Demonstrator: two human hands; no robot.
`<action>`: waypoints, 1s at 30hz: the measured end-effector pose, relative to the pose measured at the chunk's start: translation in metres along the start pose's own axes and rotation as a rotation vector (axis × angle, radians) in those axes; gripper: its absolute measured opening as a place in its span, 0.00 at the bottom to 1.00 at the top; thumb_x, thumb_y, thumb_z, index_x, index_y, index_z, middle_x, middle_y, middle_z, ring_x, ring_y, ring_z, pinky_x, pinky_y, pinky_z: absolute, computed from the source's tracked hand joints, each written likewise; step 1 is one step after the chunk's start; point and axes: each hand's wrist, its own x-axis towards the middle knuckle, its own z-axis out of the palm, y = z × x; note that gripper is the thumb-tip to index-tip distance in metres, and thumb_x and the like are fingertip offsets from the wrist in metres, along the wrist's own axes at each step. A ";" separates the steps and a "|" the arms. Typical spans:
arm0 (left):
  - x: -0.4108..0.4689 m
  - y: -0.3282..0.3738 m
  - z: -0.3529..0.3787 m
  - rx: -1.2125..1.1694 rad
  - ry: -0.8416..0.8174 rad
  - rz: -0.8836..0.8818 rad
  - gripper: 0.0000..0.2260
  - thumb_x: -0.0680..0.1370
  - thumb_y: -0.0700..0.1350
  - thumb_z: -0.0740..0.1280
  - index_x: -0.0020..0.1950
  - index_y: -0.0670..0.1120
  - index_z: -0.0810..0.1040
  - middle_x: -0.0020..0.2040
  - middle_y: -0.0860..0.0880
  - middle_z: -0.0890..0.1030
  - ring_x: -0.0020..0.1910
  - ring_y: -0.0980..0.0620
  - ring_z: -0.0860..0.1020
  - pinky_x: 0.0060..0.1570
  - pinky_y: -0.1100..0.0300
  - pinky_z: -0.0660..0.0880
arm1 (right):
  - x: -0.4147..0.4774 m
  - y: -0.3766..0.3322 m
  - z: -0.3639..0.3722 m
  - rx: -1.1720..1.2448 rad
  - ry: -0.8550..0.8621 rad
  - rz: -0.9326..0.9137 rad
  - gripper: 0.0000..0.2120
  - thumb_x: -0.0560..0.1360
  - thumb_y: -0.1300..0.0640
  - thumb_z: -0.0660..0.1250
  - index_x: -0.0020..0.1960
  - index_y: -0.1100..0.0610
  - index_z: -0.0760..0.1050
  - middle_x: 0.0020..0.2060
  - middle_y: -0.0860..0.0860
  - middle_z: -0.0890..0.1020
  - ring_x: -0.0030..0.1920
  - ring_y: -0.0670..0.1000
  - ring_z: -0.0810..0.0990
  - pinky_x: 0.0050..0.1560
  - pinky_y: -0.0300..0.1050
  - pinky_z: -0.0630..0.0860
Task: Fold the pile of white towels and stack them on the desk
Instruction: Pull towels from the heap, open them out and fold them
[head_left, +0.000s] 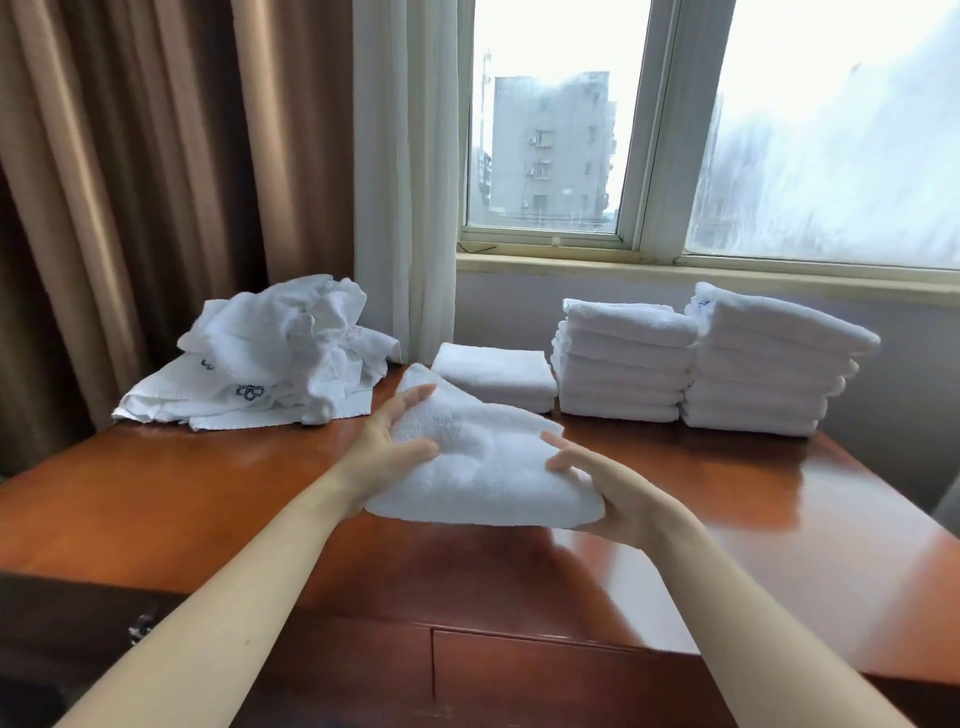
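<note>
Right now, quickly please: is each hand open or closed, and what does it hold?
Left hand: closed, holding the left edge of the folded towel.
Right hand: closed, holding the same towel's right edge.

Far left on the counter: towel pile. Right of it, single folded towel; further right, shorter stack touching taller stack, below the window. Nearer, above mid-counter, held towel between left hand and right hand.

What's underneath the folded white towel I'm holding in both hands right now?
The folded white terry towel, held by the left hand and right hand, has the glossy reddish-brown wooden desk beneath it. Whatever lies directly below its middle is covered by the towel itself.
</note>
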 end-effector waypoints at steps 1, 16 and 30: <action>0.003 0.005 0.003 -0.009 -0.013 0.022 0.28 0.69 0.44 0.73 0.65 0.66 0.74 0.65 0.61 0.73 0.58 0.62 0.79 0.48 0.67 0.78 | -0.004 -0.003 -0.001 0.030 -0.001 -0.035 0.31 0.60 0.56 0.75 0.62 0.37 0.79 0.59 0.47 0.83 0.45 0.54 0.83 0.43 0.47 0.80; 0.095 0.076 0.089 -0.032 -0.169 0.168 0.24 0.74 0.32 0.71 0.65 0.55 0.80 0.60 0.55 0.80 0.52 0.59 0.82 0.46 0.68 0.77 | -0.054 -0.083 -0.078 -0.018 0.266 -0.416 0.31 0.69 0.74 0.64 0.67 0.51 0.77 0.60 0.41 0.78 0.49 0.38 0.82 0.37 0.30 0.77; 0.284 0.132 0.157 0.020 -0.070 0.288 0.27 0.74 0.35 0.71 0.70 0.53 0.75 0.64 0.50 0.78 0.51 0.55 0.81 0.47 0.65 0.77 | 0.035 -0.246 -0.179 -0.320 0.566 -0.591 0.24 0.67 0.73 0.66 0.53 0.47 0.82 0.50 0.44 0.82 0.51 0.41 0.77 0.50 0.34 0.71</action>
